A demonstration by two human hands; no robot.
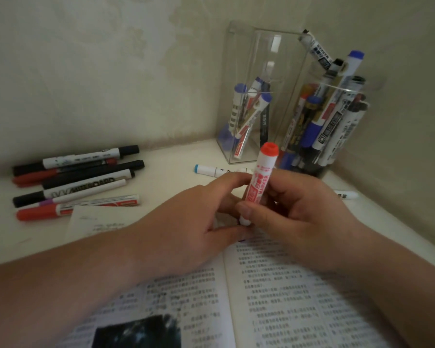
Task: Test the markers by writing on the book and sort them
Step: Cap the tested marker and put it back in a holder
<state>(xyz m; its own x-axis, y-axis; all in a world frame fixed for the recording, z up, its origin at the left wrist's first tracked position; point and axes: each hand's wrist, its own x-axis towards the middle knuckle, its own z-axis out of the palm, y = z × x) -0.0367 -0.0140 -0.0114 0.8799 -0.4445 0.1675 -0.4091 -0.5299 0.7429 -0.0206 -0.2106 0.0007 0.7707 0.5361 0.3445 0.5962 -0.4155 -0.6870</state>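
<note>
A red-and-white marker (260, 179) stands nearly upright above the open book (274, 292), its red end up. My right hand (294, 217) grips its barrel, thumb across the front. My left hand (186, 222) pinches the marker's lower white end, where the fingers hide the tip. A pile of black, red and white markers (73, 179) lies on the table at the left. At the back right stand a clear square holder (251, 96) with a few markers and a clear round cup (337, 126) packed with several more.
A white marker with a light-blue cap (211, 170) lies behind my hands. Another white marker (347, 195) pokes out right of my right hand. A sheet of paper (91, 219) lies above the book's left page. Walls close the corner behind the holders.
</note>
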